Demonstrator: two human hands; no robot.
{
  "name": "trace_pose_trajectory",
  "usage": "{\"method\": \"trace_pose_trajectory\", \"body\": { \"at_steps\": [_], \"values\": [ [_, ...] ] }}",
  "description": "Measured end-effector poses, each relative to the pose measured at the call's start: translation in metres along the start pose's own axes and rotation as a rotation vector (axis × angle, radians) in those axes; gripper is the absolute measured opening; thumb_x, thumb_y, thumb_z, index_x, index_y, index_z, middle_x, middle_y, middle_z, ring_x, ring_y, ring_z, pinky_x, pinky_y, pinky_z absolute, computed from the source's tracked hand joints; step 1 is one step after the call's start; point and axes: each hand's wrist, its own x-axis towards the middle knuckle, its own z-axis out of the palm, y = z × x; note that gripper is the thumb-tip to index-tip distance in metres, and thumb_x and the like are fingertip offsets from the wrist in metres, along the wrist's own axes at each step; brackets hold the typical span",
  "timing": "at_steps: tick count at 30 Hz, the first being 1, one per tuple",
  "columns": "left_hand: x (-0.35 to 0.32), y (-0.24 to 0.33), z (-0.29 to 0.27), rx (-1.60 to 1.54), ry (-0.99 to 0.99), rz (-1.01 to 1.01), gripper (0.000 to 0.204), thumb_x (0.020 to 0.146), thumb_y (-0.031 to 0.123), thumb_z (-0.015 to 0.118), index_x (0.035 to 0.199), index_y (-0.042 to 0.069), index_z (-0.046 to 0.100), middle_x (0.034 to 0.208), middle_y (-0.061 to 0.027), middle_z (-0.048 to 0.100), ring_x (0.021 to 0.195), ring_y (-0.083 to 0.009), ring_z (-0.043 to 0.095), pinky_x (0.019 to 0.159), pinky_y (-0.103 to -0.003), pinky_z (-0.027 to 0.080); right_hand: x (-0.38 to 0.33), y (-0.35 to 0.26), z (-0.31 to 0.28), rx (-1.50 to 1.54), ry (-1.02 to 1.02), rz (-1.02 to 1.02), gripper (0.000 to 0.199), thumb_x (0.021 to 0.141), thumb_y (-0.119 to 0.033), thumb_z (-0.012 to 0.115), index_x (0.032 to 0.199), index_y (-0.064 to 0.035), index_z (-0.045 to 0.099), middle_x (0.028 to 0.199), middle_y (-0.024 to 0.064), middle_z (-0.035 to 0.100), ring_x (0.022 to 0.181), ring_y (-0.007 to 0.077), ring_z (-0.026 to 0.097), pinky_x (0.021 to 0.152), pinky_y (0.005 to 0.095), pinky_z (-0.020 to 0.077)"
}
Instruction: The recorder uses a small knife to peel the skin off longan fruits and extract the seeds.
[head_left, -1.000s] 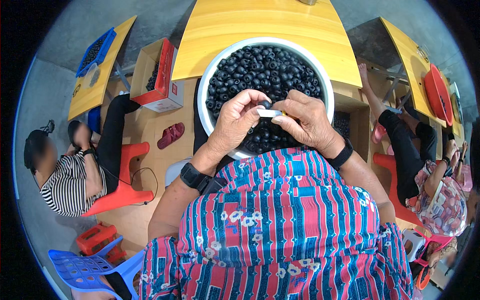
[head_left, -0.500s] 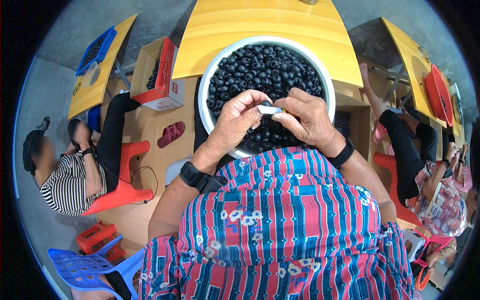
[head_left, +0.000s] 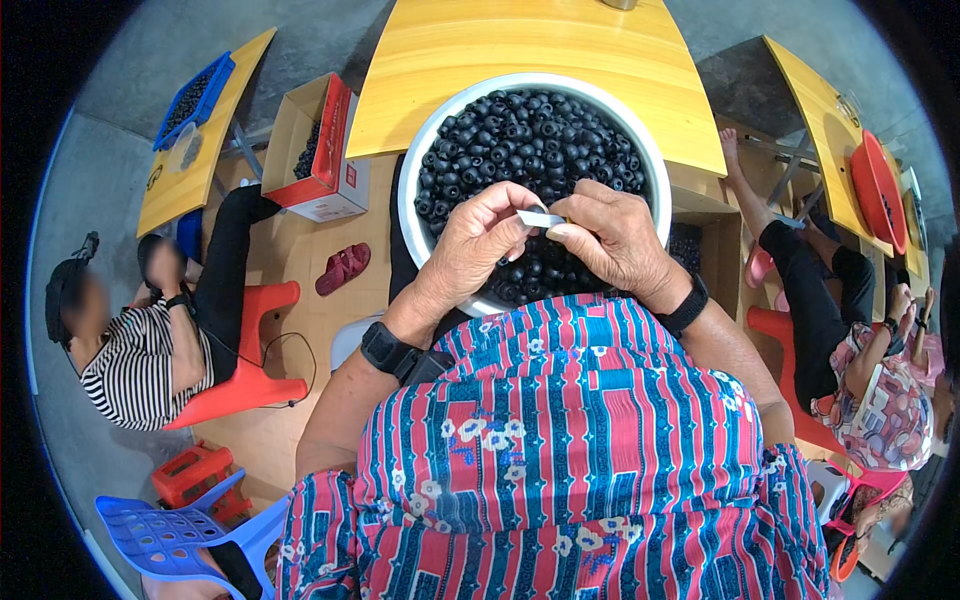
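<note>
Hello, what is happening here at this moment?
A person in a striped, flowered shirt holds a small white piece between the fingertips of the left hand and the right hand, just above a large white bowl full of small black round parts. The bowl sits in front of a yellow table. Another person in a striped top sits on a red stool to the left, near an open cardboard box.
</note>
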Motion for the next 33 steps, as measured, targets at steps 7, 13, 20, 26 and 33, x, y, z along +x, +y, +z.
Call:
{"method": "trace_pose_trajectory", "body": {
  "at_steps": [7, 13, 20, 26, 33],
  "values": [
    [0.0, -0.005, -0.003, -0.014, -0.024, -0.021, 0.03, 0.095, 0.031, 0.06, 0.104, 0.003, 0.056, 0.077, 0.0041, 0.049, 0.064, -0.0027, 0.04, 0.056, -0.017, 0.033, -0.001, 0.001, 0.002, -0.006, -0.035, -0.001, 0.021, 0.085, -0.028, 0.067, 0.086, -0.0072, 0.065, 0.074, 0.0105, 0.056, 0.069, 0.0313, 0.06, 0.06, 0.0399, 0.048],
    [-0.003, 0.003, 0.0, -0.06, -0.036, -0.061, 0.027, 0.095, 0.029, 0.061, 0.103, 0.003, 0.056, 0.084, 0.0002, 0.052, 0.067, -0.0052, 0.042, 0.058, -0.018, 0.035, 0.002, 0.01, 0.006, 0.008, 0.186, 0.165, 0.019, 0.089, -0.02, 0.062, 0.082, -0.0021, 0.064, 0.076, 0.016, 0.059, 0.072, 0.0358, 0.058, 0.065, 0.0407, 0.0473],
    [-0.002, -0.001, 0.0, -0.113, 0.0, -0.054, 0.024, 0.096, 0.025, 0.06, 0.107, 0.004, 0.056, 0.09, -0.0015, 0.057, 0.069, -0.0049, 0.044, 0.062, -0.019, 0.038, -0.001, 0.009, 0.005, 0.127, 0.144, 0.141, 0.019, 0.09, -0.018, 0.059, 0.083, -0.0012, 0.062, 0.076, 0.0159, 0.059, 0.073, 0.0335, 0.059, 0.068, 0.0386, 0.0476],
    [0.0, -0.007, -0.001, -0.123, 0.004, -0.065, 0.028, 0.095, 0.026, 0.06, 0.112, 0.004, 0.055, 0.091, 0.0006, 0.056, 0.071, -0.0035, 0.044, 0.062, -0.019, 0.038, -0.003, 0.005, 0.0, 0.16, 0.037, 0.079, 0.02, 0.088, -0.023, 0.062, 0.083, -0.004, 0.064, 0.075, 0.0135, 0.058, 0.072, 0.0328, 0.059, 0.065, 0.0391, 0.0471],
    [-0.001, -0.007, -0.004, -0.067, -0.023, -0.035, 0.034, 0.094, 0.031, 0.062, 0.113, 0.004, 0.054, 0.089, 0.0033, 0.054, 0.07, -0.0019, 0.044, 0.061, -0.018, 0.037, -0.003, 0.005, 0.003, 0.071, -0.006, -0.003, 0.023, 0.086, -0.029, 0.065, 0.081, -0.0066, 0.063, 0.072, 0.0112, 0.054, 0.067, 0.0314, 0.057, 0.059, 0.0403, 0.046]
  ]
}}
